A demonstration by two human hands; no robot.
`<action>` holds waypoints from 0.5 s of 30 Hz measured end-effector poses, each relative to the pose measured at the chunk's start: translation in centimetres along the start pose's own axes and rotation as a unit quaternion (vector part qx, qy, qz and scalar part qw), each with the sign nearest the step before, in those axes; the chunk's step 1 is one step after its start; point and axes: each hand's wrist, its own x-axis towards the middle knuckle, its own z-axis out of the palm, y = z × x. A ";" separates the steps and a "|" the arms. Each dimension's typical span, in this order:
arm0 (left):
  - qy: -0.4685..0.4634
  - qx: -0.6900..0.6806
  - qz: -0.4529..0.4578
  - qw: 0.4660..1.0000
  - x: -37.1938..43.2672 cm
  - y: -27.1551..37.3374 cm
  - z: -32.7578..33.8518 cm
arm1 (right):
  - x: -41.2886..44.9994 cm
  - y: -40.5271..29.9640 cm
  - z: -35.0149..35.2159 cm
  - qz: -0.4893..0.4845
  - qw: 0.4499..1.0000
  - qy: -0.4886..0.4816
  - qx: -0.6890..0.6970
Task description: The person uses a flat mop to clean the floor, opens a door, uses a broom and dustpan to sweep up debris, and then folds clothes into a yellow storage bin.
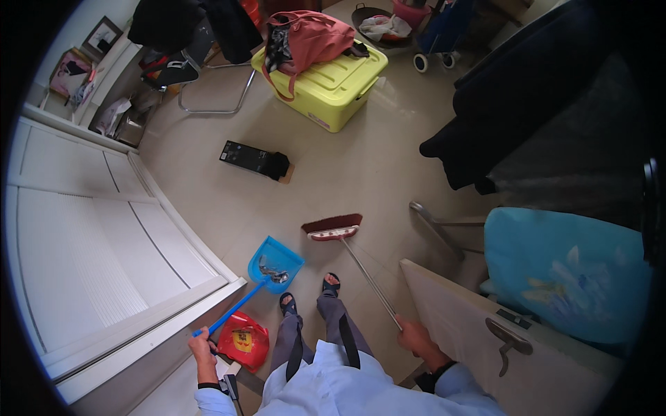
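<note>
My left hand (201, 344) is closed around the blue handle of a plastic dustpan (291, 254), whose pan rests on the tiled floor with a clump of dark dirt (274, 272) inside. The metal pole of a broom (372, 283) is gripped in my right hand (415, 334). Its red-and-white head (333, 233) lies on the floor ahead of my feet, to the right of the dustpan and apart from it, dark red bristles pointing away from me. Close by my left hand, a red plastic bag (243, 340) bearing writing sits below the dustpan's handle.
A black box (252, 158) lies on the floor ahead. Beyond it stands a lime-yellow storage bin (333, 88) carrying a red bag (317, 39). White sliding doors (104, 234) line the left. An opened door (468, 322) with a lever handle and a blue flowered cover (567, 270) flank the right.
</note>
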 end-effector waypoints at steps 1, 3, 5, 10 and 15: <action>0.002 0.006 0.004 1.000 0.0 0.1 0.2 | -1.0 0.3 0.0 0.003 1.000 0.002 0.000; 0.001 0.014 0.007 1.000 -0.1 0.4 0.5 | -2.4 0.9 0.0 -0.002 0.998 0.054 0.035; 0.006 0.012 0.015 1.000 -0.2 0.5 0.6 | -0.7 0.5 -1.6 0.026 0.995 0.071 0.063; 0.007 0.008 -0.002 1.000 -0.8 0.4 0.3 | 13.5 4.8 -6.6 0.054 0.975 0.160 0.146; 0.006 0.006 -0.004 1.000 -2.5 -0.6 -2.8 | 22.5 2.2 -15.9 0.103 0.948 0.213 0.212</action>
